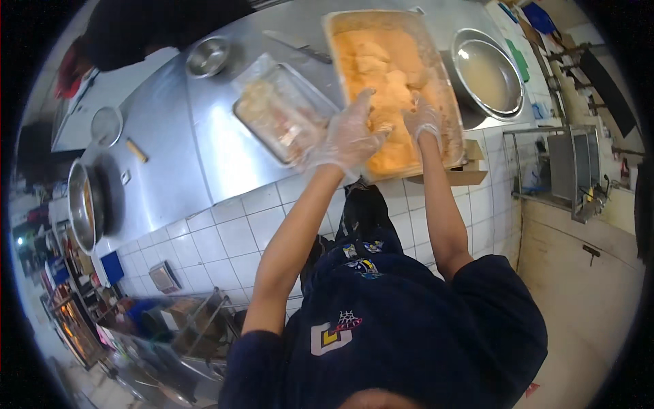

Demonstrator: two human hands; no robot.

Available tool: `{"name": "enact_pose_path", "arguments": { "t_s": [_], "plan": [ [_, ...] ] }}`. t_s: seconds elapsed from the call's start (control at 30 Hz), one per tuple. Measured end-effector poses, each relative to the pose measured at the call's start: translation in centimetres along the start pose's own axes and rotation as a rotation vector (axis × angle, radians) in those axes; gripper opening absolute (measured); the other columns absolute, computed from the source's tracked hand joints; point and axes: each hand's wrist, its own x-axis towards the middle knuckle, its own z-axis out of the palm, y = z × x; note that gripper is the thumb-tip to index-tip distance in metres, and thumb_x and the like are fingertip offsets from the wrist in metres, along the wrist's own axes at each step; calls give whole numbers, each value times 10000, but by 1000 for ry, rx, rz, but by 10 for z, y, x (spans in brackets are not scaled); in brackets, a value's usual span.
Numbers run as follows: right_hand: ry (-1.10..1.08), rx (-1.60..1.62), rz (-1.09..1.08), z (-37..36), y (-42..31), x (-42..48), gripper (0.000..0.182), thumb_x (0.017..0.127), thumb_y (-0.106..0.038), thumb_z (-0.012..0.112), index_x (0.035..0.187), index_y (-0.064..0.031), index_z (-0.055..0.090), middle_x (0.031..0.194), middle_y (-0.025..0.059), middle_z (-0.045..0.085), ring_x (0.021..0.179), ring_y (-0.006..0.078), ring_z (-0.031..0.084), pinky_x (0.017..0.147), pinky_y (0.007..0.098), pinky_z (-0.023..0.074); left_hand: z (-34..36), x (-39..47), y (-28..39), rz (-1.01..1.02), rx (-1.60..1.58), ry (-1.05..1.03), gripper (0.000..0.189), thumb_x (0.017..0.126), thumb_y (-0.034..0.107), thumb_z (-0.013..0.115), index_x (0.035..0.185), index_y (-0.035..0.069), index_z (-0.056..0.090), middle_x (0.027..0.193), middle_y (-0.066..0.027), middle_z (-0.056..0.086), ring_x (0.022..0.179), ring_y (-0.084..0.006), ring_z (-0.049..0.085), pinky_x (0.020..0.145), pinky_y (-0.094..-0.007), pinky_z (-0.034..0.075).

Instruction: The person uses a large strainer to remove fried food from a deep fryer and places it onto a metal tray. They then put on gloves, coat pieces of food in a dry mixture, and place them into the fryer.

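A large rectangular tub holds orange breading powder with several coated lumps on and in it. My left hand, in a clear plastic glove, reaches over the tub's left side. Its fingers and thumb are spread, with powder on the tips. My right hand, also gloved, is over the powder nearer the tub's right side, its fingers pointing down and apart. I see nothing held in either hand. Left of the tub, a metal tray carries pale raw pieces partly under clear plastic, and my left glove overlaps its near corner.
At the right stands a metal bowl of cloudy liquid. A knife and a small metal bowl lie farther back on the steel table. Leftward are a strainer and a large bowl. Another person stands across the table.
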Motion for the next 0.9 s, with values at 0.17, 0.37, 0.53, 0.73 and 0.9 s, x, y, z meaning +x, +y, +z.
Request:
{"name": "enact_pose_path", "arguments": {
  "t_s": [0.17,0.37,0.53,0.73,0.9],
  "plan": [
    [-58,-421,-366,2,35,90,435,784,-189,589,1194,-97,474,1141,137,559,1056,281,541,867,350,449,124,122,-65,-94,427,31,850,746,432,642,1361,2,243,1339,-218,369,1234,-320,376,983,-373,347],
    [-491,-796,-427,10,18,190,516,813,-144,567,1292,-46,402,1262,168,482,1171,290,464,849,377,475,126,226,-123,-512,286,-189,1076,613,478,745,1387,1,171,1423,-218,234,1317,-342,231,1043,-368,274],
    [-771,-765,-358,3,24,211,507,733,-235,627,1161,5,501,1147,205,550,1016,299,572,783,372,491,124,231,-105,-618,223,-110,820,605,396,762,1229,-12,421,1094,-218,574,977,-330,577,861,-383,452],
    [-482,-127,-129,-40,24,196,256,728,-156,541,932,-47,651,1002,163,626,914,302,609,768,359,491,124,195,-134,-643,-208,-221,524,661,315,732,1028,-12,551,932,-196,620,890,-321,600,792,-381,472],
    [-640,-321,-118,-40,26,180,272,745,-167,533,959,-35,639,1029,162,623,897,310,612,773,369,489,112,165,-106,-350,-48,-110,411,657,212,716,988,9,580,899,-175,626,862,-336,596,779,-388,470]
  ]
}}
